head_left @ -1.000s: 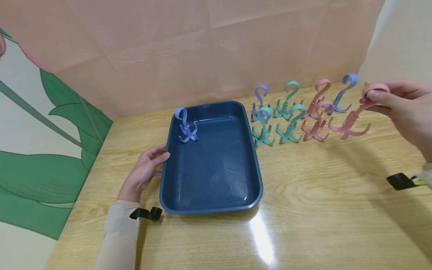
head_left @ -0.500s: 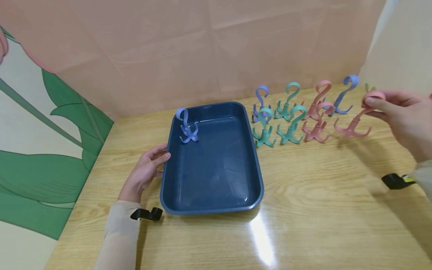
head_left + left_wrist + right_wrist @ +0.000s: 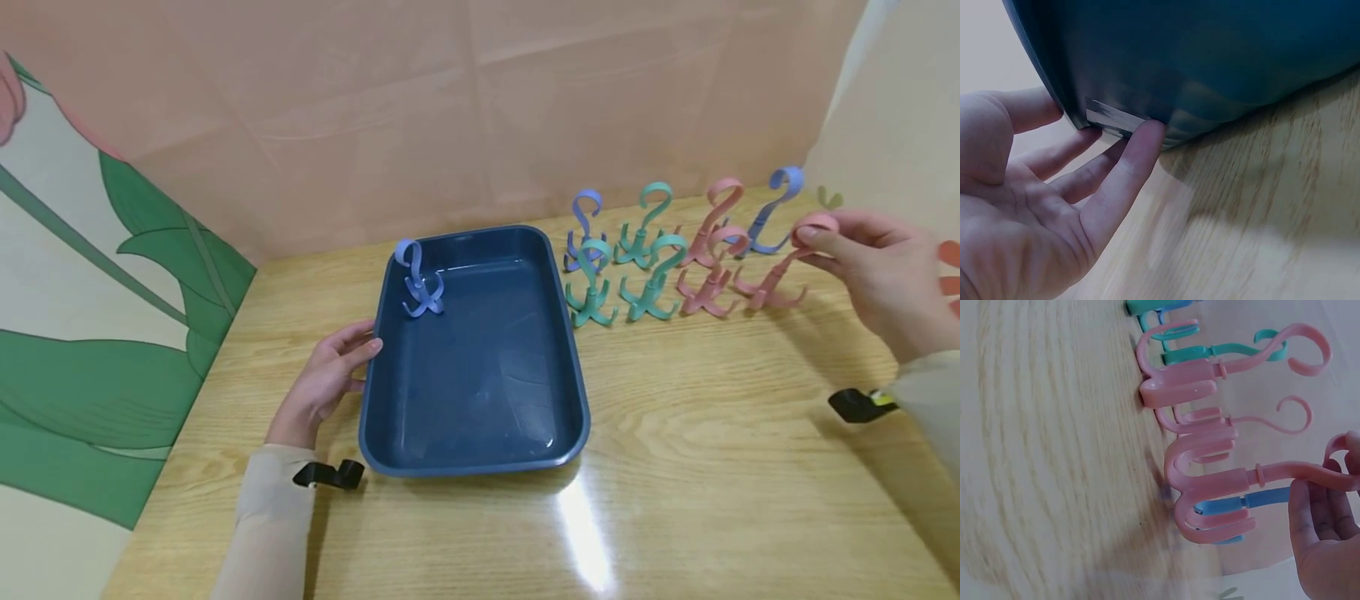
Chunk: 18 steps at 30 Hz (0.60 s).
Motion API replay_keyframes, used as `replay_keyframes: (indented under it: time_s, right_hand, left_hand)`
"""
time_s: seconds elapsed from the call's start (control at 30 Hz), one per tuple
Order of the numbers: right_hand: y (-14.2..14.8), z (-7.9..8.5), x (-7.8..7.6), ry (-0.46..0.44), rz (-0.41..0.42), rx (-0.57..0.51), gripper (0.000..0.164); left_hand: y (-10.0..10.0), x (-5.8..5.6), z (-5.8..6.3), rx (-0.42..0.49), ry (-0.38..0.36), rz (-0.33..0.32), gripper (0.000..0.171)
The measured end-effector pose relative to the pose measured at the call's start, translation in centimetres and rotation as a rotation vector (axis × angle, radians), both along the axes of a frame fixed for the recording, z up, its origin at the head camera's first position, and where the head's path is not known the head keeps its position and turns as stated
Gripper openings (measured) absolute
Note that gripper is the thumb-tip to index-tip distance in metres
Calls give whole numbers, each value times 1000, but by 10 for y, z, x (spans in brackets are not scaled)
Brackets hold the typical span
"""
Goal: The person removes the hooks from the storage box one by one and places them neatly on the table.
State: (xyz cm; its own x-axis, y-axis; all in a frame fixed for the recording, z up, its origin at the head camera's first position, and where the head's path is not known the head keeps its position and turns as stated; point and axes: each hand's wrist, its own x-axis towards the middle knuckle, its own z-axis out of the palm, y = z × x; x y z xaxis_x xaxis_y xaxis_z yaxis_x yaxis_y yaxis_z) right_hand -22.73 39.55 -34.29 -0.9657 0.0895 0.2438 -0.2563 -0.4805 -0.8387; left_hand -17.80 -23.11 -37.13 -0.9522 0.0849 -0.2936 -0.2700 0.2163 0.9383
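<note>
My right hand [image 3: 888, 271] pinches the curled top of a pink four-pronged hanger hook [image 3: 768, 292] between thumb and fingers, at the right end of a group of similar hooks. Its prongs are at or just above the table; I cannot tell whether they touch. Immediately left of it stands another pink hook [image 3: 705, 292]. On the left, my left hand [image 3: 330, 379] holds the rim of a dark blue tray [image 3: 474, 471], thumb on the edge and fingers against the outer wall. One periwinkle hook [image 3: 423, 292] stands upright in the tray's back left corner.
Right of the tray stand two green hooks [image 3: 592, 304] in the front row. Behind them are a purple hook [image 3: 585, 237], a green hook [image 3: 641, 237], a pink hook [image 3: 708, 229] and a blue hook [image 3: 772, 217]. A pink cloth [image 3: 375, 125] hangs behind the wooden table [image 3: 675, 467].
My right hand has moved left and slightly down with the pink hook, bringing it close beside the front pink one. The left hand and tray keep their places.
</note>
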Motion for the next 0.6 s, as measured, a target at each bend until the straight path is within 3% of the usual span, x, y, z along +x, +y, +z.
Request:
replay_keyframes:
  time_s: [0.37, 0.6]
  right_hand:
    - [-4, -4, 0, -109, -74, 16, 22]
    - [-3, -5, -1, -119, -77, 20, 21]
  left_hand:
    - [0, 0, 1, -8, -5, -4, 49]
    - [-1, 0, 1, -12, -7, 0, 50]
